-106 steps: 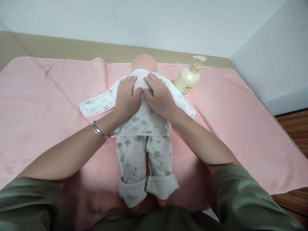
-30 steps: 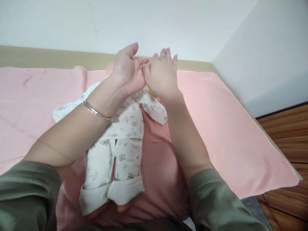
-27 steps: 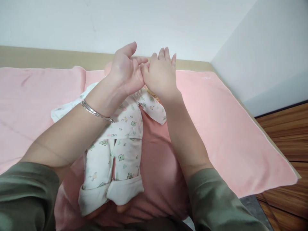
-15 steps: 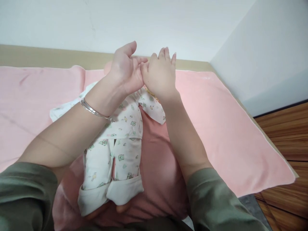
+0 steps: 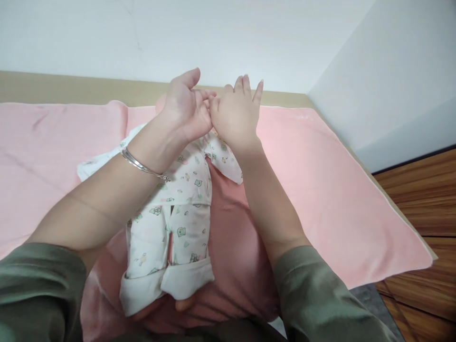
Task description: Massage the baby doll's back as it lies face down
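A baby-sized figure lies on its back in a white top (image 5: 188,178) and white trousers (image 5: 185,232) printed with small green animals; its head and face are mostly behind my hands, so I cannot tell whether it is a doll. Above its upper body my left hand (image 5: 190,107) is turned palm up, thumb stretched out and fingers loosely bent. My right hand (image 5: 237,111), back upward with fingers spread, meets the left hand's fingers on its thumb side. Nothing shows in either hand. A silver bracelet (image 5: 140,166) circles my left wrist.
Under the figure is a pink blanket (image 5: 302,190) on a beige-edged surface (image 5: 71,85). A white wall (image 5: 231,38) rises behind, with another at the right. Brown wood-grain panels (image 5: 420,199) stand at the lower right. The trouser cuffs (image 5: 187,280) are turned up.
The view has shifted slightly, so everything sits a little lower at the top. The left fingers look a bit more curled; the hands otherwise keep their place against each other.
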`<state>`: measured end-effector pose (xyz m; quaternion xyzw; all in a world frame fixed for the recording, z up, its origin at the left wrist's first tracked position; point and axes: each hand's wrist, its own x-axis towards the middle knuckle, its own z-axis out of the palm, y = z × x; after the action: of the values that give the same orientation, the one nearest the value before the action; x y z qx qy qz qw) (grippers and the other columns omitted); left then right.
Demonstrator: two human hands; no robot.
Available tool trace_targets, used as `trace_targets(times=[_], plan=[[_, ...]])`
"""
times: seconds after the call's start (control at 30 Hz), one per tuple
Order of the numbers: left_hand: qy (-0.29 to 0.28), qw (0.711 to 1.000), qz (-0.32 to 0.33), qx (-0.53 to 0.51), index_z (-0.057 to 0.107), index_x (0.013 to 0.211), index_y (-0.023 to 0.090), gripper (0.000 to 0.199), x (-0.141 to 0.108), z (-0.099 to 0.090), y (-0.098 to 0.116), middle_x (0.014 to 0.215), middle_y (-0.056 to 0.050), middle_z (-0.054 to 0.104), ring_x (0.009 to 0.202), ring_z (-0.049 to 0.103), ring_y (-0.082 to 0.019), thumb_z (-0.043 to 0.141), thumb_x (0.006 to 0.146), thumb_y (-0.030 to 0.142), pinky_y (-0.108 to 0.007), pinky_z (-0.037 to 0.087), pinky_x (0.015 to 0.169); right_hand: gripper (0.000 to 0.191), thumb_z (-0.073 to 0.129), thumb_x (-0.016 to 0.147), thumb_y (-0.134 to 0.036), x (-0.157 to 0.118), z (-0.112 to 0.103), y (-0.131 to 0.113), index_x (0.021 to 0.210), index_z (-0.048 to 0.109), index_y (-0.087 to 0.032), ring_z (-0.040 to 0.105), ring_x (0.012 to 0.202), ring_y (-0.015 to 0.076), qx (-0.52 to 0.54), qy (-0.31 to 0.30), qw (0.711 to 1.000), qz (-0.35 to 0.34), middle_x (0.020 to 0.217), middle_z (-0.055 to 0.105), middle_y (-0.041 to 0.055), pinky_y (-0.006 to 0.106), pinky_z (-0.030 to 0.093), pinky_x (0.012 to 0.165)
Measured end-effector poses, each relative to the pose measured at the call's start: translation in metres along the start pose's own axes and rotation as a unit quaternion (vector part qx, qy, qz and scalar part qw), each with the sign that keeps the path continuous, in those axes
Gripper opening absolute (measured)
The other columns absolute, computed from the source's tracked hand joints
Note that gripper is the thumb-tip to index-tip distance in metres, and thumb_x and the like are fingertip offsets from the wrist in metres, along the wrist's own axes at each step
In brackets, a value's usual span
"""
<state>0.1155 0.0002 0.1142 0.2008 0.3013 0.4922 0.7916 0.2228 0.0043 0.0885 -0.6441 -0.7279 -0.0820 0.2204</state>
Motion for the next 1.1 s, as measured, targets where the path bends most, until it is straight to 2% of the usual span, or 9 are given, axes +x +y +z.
trace_targets(times=[0.1, 0.17, 0.27, 0.4, 0.6, 0.77, 0.93, 1.03, 1.1], plan=[[0.009, 0.998, 0.048, 0.025, 0.025, 0.162, 0.016, 0.071, -0.003, -0.007, 0.003, 0.143, -0.013, 0.063, 0.155, 0.040, -0.026, 0.037, 0.101, 0.050, -0.038, 0.050, 0.122, 0.055, 0.029, 0.102, -0.042, -0.002, 0.003, -0.004, 0.139, 0.060, -0.017, 0.024, 0.161, 0.0270, -0.010, 0.017, 1.000, 0.018, 0.162, 0.048, 0.0039, 0.056, 0.007, 0.138], [0.008, 0.998, 0.053, 0.041, 0.020, 0.164, 0.015, 0.074, -0.011, -0.013, 0.007, 0.153, -0.013, 0.055, 0.156, 0.038, -0.024, 0.038, 0.101, 0.049, -0.036, 0.048, 0.123, 0.054, 0.032, 0.102, -0.041, -0.001, 0.005, -0.009, 0.138, 0.060, -0.013, 0.024, 0.161, 0.0288, -0.019, 0.023, 0.999, 0.036, 0.163, 0.046, 0.0091, 0.058, 0.006, 0.137], [0.006, 0.997, 0.054, 0.060, 0.013, 0.166, 0.014, 0.079, -0.032, -0.025, 0.017, 0.168, -0.011, 0.037, 0.161, 0.029, -0.022, 0.041, 0.100, 0.047, -0.032, 0.036, 0.130, 0.051, 0.034, 0.102, -0.039, 0.003, 0.005, -0.018, 0.136, 0.060, -0.011, 0.025, 0.161, 0.0324, -0.011, 0.007, 0.998, 0.067, 0.161, 0.046, 0.0170, 0.067, 0.004, 0.134], [0.001, 0.996, 0.065, 0.065, 0.006, 0.166, 0.005, 0.083, -0.061, -0.044, 0.036, 0.175, -0.014, 0.016, 0.164, 0.018, -0.022, 0.040, 0.101, 0.044, -0.029, 0.021, 0.135, 0.052, 0.029, 0.103, -0.041, 0.009, 0.005, -0.024, 0.135, 0.059, -0.014, 0.022, 0.162, 0.0373, 0.008, -0.011, 0.996, 0.093, 0.157, 0.047, 0.0196, 0.077, 0.000, 0.127], [0.009, 0.997, 0.070, 0.036, 0.001, 0.168, 0.020, 0.082, -0.093, -0.075, 0.057, 0.172, -0.006, 0.030, 0.163, 0.020, -0.021, 0.041, 0.100, 0.044, -0.035, 0.027, 0.135, 0.055, 0.032, 0.100, -0.037, 0.011, 0.002, -0.029, 0.142, 0.054, -0.009, 0.020, 0.163, 0.0377, 0.000, -0.033, 0.991, 0.127, 0.166, 0.034, 0.0245, 0.076, 0.003, 0.127], [0.034, 0.996, 0.073, 0.029, 0.001, 0.167, 0.018, 0.084, -0.105, -0.089, 0.067, 0.168, -0.006, 0.038, 0.163, 0.022, -0.020, 0.042, 0.098, 0.043, -0.034, 0.025, 0.136, 0.057, 0.035, 0.100, -0.037, 0.006, -0.004, -0.033, 0.145, 0.051, -0.007, 0.015, 0.164, 0.0357, -0.019, -0.050, 0.989, 0.138, 0.169, 0.027, 0.0250, 0.074, 0.007, 0.128], [0.026, 0.995, 0.092, 0.022, 0.008, 0.165, 0.008, 0.076, -0.110, -0.092, 0.077, 0.172, -0.014, 0.025, 0.163, 0.021, -0.024, 0.035, 0.103, 0.041, -0.033, 0.026, 0.133, 0.056, 0.034, 0.102, -0.041, 0.007, -0.007, -0.027, 0.147, 0.050, -0.011, 0.010, 0.165, 0.0374, -0.018, -0.084, 0.988, 0.130, 0.172, 0.022, 0.0211, 0.076, 0.004, 0.127], [0.010, 0.999, 0.043, 0.024, 0.012, 0.166, 0.014, 0.075, -0.117, -0.086, 0.073, 0.166, -0.015, 0.038, 0.161, 0.027, -0.024, 0.035, 0.102, 0.044, -0.039, 0.031, 0.131, 0.056, 0.035, 0.103, -0.044, 0.002, -0.017, -0.033, 0.150, 0.046, -0.016, -0.003, 0.164, 0.0419, -0.019, -0.100, 0.986, 0.133, 0.176, 0.007, 0.0143, 0.080, 0.006, 0.125], [-0.006, 0.999, 0.023, 0.041, 0.018, 0.165, 0.014, 0.072, -0.123, -0.080, 0.066, 0.159, -0.015, 0.048, 0.158, 0.034, -0.025, 0.033, 0.102, 0.046, -0.042, 0.033, 0.131, 0.056, 0.035, 0.103, -0.046, -0.007, -0.029, -0.047, 0.152, 0.044, -0.020, -0.010, 0.163, 0.0431, -0.019, -0.077, 0.990, 0.117, 0.177, -0.004, 0.0077, 0.079, 0.007, 0.126]])
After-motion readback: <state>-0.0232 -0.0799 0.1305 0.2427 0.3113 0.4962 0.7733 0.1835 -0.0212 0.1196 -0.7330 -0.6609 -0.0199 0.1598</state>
